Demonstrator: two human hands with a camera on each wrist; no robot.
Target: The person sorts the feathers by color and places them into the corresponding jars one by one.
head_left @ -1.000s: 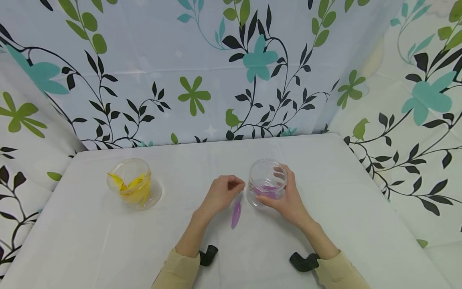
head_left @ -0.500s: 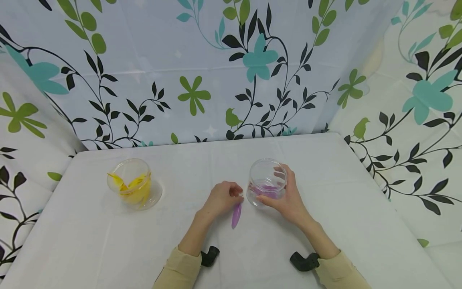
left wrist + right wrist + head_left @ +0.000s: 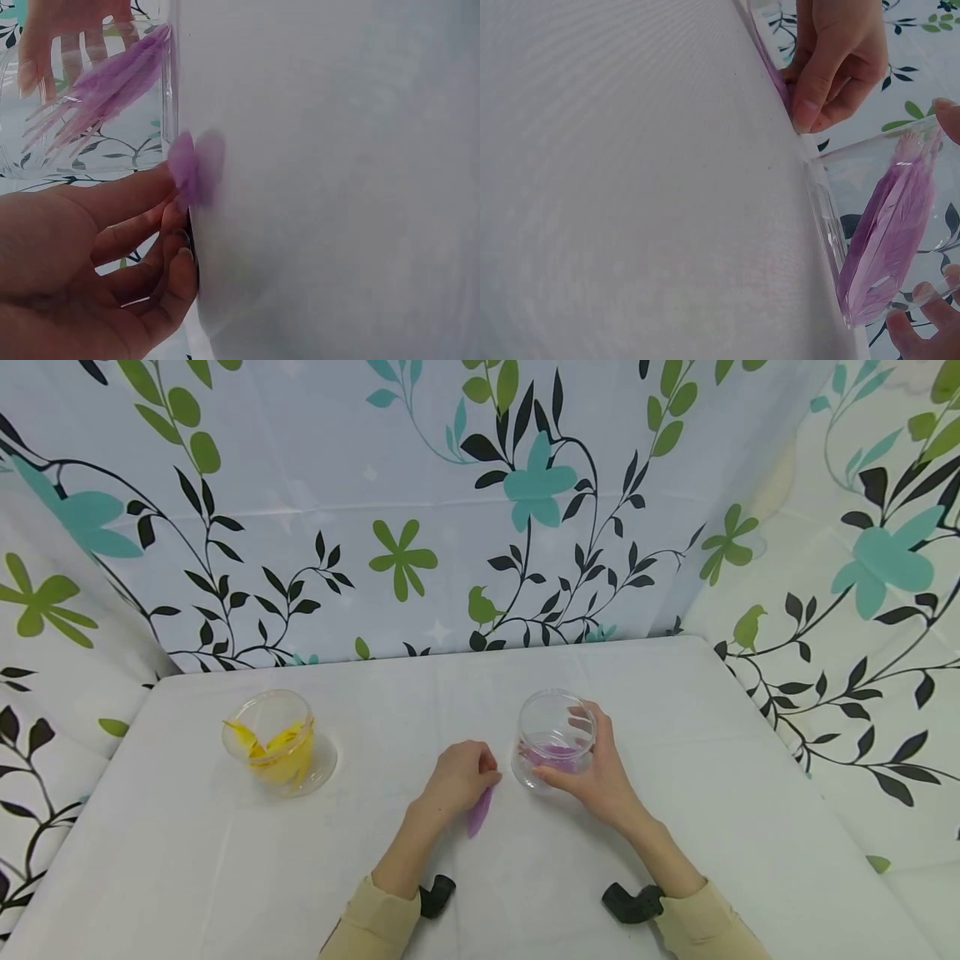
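Note:
My left hand (image 3: 459, 777) pinches the quill end of a single purple feather (image 3: 480, 817), whose vane lies toward me on the white table. In the left wrist view, thumb and forefinger meet at this feather (image 3: 187, 166), blurred, by the table surface. My right hand (image 3: 603, 777) grips a clear glass cup (image 3: 543, 722) from its right side, thumb in front and fingers behind. Inside lean several purple feathers (image 3: 889, 232), seen through the wall in the right wrist view. The cup stands upright just right of my left hand.
A second clear cup (image 3: 266, 695) with yellow feathers (image 3: 288, 753) stands at the left of the white table (image 3: 187, 860). Black wrist mounts (image 3: 633, 903) jut from both sleeves. Leaf-patterned cloth (image 3: 420, 477) hangs behind the table and along the sides.
My left hand has come down slightly toward me, away from the cup, and now pinches the loose purple feather, whose lower end has swung left. The right hand and cup have stayed still.

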